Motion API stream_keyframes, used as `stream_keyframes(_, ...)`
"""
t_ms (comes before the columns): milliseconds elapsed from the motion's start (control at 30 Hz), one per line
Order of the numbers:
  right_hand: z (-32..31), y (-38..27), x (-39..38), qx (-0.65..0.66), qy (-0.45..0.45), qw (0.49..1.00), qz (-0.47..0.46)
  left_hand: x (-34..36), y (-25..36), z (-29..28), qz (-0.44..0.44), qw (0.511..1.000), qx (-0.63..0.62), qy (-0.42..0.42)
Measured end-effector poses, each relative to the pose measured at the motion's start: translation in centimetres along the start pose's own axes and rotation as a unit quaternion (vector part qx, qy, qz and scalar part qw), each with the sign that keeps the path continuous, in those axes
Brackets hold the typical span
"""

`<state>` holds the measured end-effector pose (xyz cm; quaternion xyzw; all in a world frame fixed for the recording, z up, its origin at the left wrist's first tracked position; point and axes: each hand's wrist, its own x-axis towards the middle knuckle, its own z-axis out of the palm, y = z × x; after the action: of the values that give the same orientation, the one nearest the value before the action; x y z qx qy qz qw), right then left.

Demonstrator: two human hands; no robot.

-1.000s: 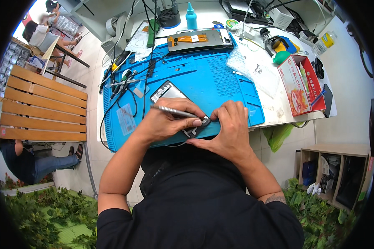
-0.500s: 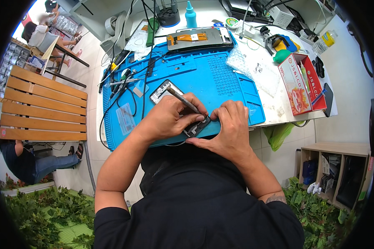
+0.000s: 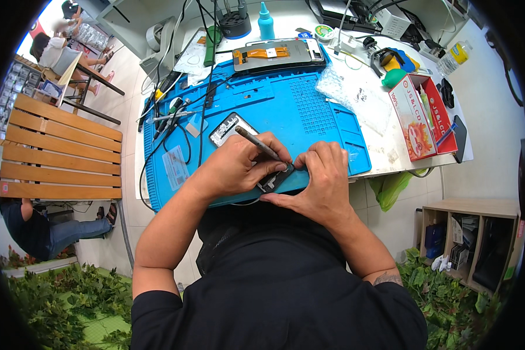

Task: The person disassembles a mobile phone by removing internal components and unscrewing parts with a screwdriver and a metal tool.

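My left hand pinches a slim pen-like tool with a worn brownish-grey handle. Its lower end points down at a small dark phone part with light patches, but the tip is hidden by my fingers. On the other side, my right hand grips that part, fingers at its upper edge and thumb at its lower edge. The part is at the near edge of a blue work mat. Just beyond my left hand lies an open phone housing, partly covered by the hand.
A phone screen assembly with an orange flex cable rests at the mat's far edge. Screwdrivers and tweezers lie left, with black cables crossing the mat. To the right are bubble wrap and a red-and-white box.
The tool's upper end has dipped slightly in my left hand. Both hands otherwise stay almost in place around the dark phone part.
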<state>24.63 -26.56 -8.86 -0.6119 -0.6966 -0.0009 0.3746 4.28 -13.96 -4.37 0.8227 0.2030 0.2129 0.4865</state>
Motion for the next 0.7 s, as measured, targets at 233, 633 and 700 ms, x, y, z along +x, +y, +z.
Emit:
stream_keyframes(233, 0.0, 0.0, 0.0, 0.0, 0.0, 1.0, -0.004, -0.1, 0.1, 0.1, -0.007, 1.0, -0.002, -0.001)
stream_keyframes(633, -0.2, 0.2, 0.1, -0.012, -0.008, 1.0, -0.006, 1.7, 1.4, -0.5, 0.066, 0.988, 0.112, -0.081)
stream_keyframes(700, -0.2, 0.1, 0.1, -0.009, -0.008, 1.0, -0.005, 1.9, 1.4, -0.5, 0.071, 0.988, 0.11, -0.081)
